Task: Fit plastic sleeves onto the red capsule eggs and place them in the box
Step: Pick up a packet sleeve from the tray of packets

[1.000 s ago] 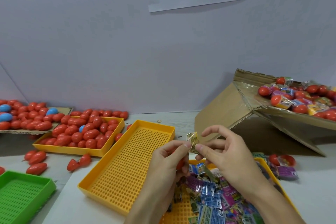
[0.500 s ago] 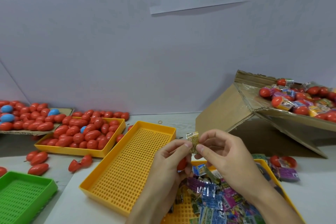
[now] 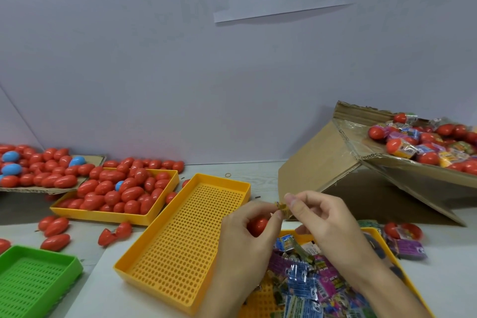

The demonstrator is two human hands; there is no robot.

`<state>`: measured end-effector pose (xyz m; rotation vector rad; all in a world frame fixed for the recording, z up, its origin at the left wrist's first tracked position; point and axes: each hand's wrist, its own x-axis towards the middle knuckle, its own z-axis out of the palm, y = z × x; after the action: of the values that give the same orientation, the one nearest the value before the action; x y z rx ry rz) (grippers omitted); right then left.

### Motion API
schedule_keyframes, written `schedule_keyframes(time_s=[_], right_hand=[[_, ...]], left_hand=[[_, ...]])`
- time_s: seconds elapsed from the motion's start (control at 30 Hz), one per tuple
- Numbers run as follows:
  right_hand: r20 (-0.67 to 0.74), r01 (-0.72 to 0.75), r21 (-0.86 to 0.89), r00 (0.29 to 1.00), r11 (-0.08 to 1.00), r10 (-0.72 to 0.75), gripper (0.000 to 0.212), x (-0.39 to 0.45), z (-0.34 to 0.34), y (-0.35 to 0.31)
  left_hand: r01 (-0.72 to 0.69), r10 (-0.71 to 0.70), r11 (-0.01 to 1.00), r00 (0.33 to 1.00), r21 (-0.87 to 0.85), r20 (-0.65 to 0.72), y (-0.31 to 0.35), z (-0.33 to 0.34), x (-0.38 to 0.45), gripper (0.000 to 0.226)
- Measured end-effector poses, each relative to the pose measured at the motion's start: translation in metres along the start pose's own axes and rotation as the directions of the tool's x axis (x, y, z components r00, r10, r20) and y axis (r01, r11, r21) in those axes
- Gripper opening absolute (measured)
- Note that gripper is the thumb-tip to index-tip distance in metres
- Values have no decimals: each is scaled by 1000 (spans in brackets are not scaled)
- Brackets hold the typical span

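My left hand (image 3: 245,237) cups a red capsule egg (image 3: 259,224) in its palm, and its thumb and forefinger pinch one edge of a small yellow plastic sleeve (image 3: 282,208). My right hand (image 3: 325,217) pinches the sleeve's other edge just above the egg. Both hands hover over a yellow tray (image 3: 371,233) heaped with colourful flat sleeves (image 3: 307,279). The tilted cardboard box (image 3: 322,160) at the right holds several sleeved red eggs (image 3: 423,147).
An empty perforated yellow tray (image 3: 185,237) lies left of my hands. Farther left, a yellow tray (image 3: 103,214) and a cardboard sheet (image 3: 90,160) carry many red eggs and a few blue ones. Loose eggs (image 3: 55,227) and a green tray (image 3: 33,279) sit at the near left.
Both hands have dropped slightly and the right fingers have shifted on the sleeve, which now sits lower, close over the egg in my left palm.
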<state>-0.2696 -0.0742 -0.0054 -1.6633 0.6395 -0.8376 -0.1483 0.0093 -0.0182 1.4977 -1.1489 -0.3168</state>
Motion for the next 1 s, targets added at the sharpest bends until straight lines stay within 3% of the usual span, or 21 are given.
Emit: schedule_keyframes(time_s=[0.2, 0.33, 0.5, 0.67, 0.8, 1.0], right_hand=[[-52, -91, -70, 995, 993, 88, 61, 2, -3, 7], [-82, -176, -54, 982, 983, 171, 54, 4, -5, 10], [7, -305, 120, 952, 945, 306, 47, 3, -5, 8], [161, -493, 234, 869, 838, 467, 58, 1, -5, 3], [205, -493, 378, 870, 784, 449, 36, 1, -7, 3], [103, -381, 372, 923, 846, 370, 14, 1, -6, 4]], left_hand=[[-117, 124, 985, 991, 123, -47, -6, 5, 0, 14], [-134, 148, 977, 986, 165, -77, -9, 4, 1, 23], [-159, 171, 973, 983, 167, -60, -9, 4, 1, 21], [-169, 198, 960, 973, 222, -116, -10, 3, 2, 12], [-214, 236, 937, 971, 276, -48, -11, -1, 1, 10], [-227, 238, 933, 971, 280, -7, -9, -5, 1, 19]])
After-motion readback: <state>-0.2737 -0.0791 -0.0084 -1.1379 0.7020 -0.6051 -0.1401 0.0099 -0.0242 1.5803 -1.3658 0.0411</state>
